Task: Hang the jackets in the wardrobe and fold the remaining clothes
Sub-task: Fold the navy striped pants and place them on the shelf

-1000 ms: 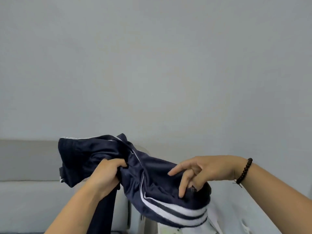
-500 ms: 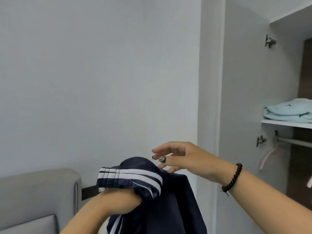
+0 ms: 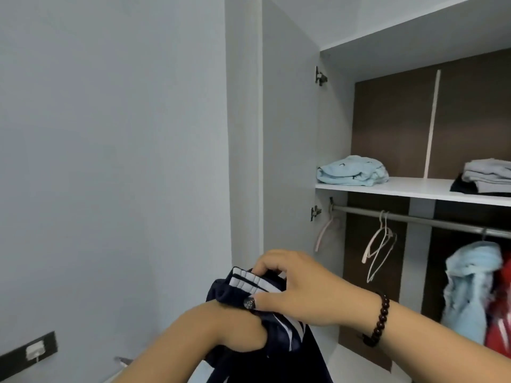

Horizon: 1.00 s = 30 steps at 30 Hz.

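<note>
The task looks partly done: up and to the right of the hands, a folded pale-blue garment and a folded stack of grey and black clothes lie on the white wardrobe shelf, and lower right a fluffy pale-blue jacket and a red jacket hang from the grey metal rail. Empty pale wire hangers hang on that rail just above and right of the right hand, with a pink hanger further left by the open door. Still to deal with is the navy blue jacket with white stripes, which is bunched between both hands in front of the open wardrobe. The right hand, a dark bead bracelet on its wrist, reaches across from the right and pinches the striped cuff between curled fingers and thumb. The left hand sits just below it, buried in the fabric as if inside a sleeve; whether its fingers clasp the cloth I cannot tell. I judge the jacket still needs a hanger.
</note>
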### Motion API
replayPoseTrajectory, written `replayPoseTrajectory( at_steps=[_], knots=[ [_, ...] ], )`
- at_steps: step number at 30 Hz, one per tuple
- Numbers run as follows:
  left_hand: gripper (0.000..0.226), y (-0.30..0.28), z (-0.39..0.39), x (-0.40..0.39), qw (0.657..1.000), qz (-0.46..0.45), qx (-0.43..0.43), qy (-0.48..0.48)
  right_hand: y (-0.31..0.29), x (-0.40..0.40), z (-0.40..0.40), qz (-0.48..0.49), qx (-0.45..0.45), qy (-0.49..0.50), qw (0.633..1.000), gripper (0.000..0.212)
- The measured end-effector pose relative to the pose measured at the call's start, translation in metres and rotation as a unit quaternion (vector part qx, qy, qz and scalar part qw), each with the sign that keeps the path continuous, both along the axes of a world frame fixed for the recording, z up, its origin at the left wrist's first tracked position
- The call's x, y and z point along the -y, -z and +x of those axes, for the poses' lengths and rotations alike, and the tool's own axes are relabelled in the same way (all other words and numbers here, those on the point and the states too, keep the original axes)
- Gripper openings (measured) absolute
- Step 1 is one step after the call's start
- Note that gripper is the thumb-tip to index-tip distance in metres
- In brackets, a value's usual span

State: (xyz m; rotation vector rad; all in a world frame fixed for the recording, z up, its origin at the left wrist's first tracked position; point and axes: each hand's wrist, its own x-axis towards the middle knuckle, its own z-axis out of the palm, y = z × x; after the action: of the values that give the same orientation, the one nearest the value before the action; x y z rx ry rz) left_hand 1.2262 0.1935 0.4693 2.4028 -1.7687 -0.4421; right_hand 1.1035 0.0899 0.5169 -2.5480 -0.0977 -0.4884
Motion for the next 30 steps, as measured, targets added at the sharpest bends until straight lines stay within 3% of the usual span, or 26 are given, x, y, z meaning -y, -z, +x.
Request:
replayPoseTrajectory(
  at_steps=[2,4,6,8,10,13,16,20,24,27,30],
  knots=[
    [0.012,-0.001,-0.006,0.01,0.997,-0.05,-0.051,0.024,-0.004,0.008,-0.003,0.016,0.028,0.058,0.998,0.01],
    [0.007,-0.003,-0.011,0.02,0.986,-0.121,-0.091,0.076,-0.008,0.02,-0.008,0.041,0.05,0.107,0.992,0.016],
    [0.007,-0.002,-0.005,0.026,0.968,-0.224,-0.077,0.08,-0.009,0.034,-0.015,0.07,0.061,0.156,0.983,0.023],
    [0.012,-0.003,0.002,0.028,0.926,-0.371,-0.044,0.053,-0.008,0.047,-0.025,0.105,0.059,0.196,0.973,0.027],
    [0.02,-0.005,0.007,0.031,0.886,-0.458,-0.065,0.043,-0.005,0.055,-0.036,0.156,0.046,0.208,0.964,0.023],
    [0.055,0.002,0.008,0.046,0.913,-0.378,-0.144,0.056,-0.003,0.06,-0.049,0.241,0.051,0.196,0.949,0.014],
    [0.054,0.023,0.002,0.066,0.922,-0.294,-0.228,0.105,-0.006,0.059,-0.055,0.29,0.094,0.203,0.931,0.011],
    [0.059,0.049,-0.004,0.083,0.922,-0.262,-0.237,0.158,-0.013,0.057,-0.071,0.308,0.091,0.175,0.931,0.051],
    [0.034,0.066,-0.004,0.095,0.929,-0.24,-0.211,0.189,-0.015,0.061,-0.099,0.32,0.026,0.169,0.932,0.039],
    [0.019,0.065,0.004,0.11,0.919,-0.291,-0.22,0.149,-0.015,0.069,-0.12,0.381,0.029,0.214,0.899,0.028],
    [0.008,0.048,0.007,0.128,0.904,-0.346,-0.226,0.105,-0.015,0.068,-0.136,0.408,0.042,0.258,0.875,0.033]
  ],
)
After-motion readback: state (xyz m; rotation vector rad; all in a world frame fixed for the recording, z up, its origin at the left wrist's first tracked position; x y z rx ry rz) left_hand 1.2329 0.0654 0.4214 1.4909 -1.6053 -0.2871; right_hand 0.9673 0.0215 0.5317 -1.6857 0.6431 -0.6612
